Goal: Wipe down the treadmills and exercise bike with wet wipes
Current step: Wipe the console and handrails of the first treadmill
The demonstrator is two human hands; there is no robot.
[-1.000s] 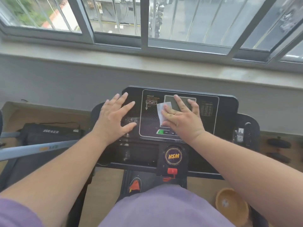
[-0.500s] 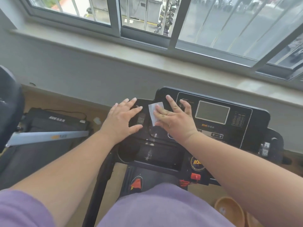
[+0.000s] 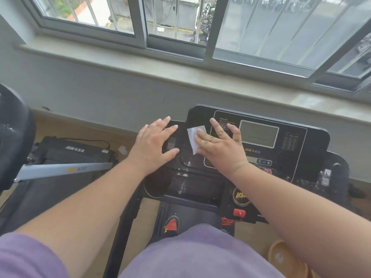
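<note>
Right hand point(image 3: 218, 146) lies flat with fingers spread on the black plastic treadmill console point(image 3: 261, 157), pressing a small white wet wipe point(image 3: 193, 137) under its thumb side; straight fingers give broad, even pressure, which suits rubbing a flat panel. Part of the wipe pokes out to the left of the hand, lying on the left part of the console beside the grey rectangular display screen point(image 3: 259, 136). Left hand point(image 3: 155, 140) rests open and empty, palm down, on the console's left wing, most likely bracing the body while the other arm works. Nearer the person, the shallow black tray point(image 3: 192, 185) below the hands shows wet glints, so that stretch looks already wiped. A red safety key point(image 3: 239, 213) sits on the console's lower edge, untouched. Farther left, a second black treadmill point(image 3: 74, 151) lies folded on the wooden floor, probably awaiting its turn. Beyond, a pale stone window sill point(image 3: 140, 63) runs under grey-framed sliding windows point(image 3: 144, 23).
</note>
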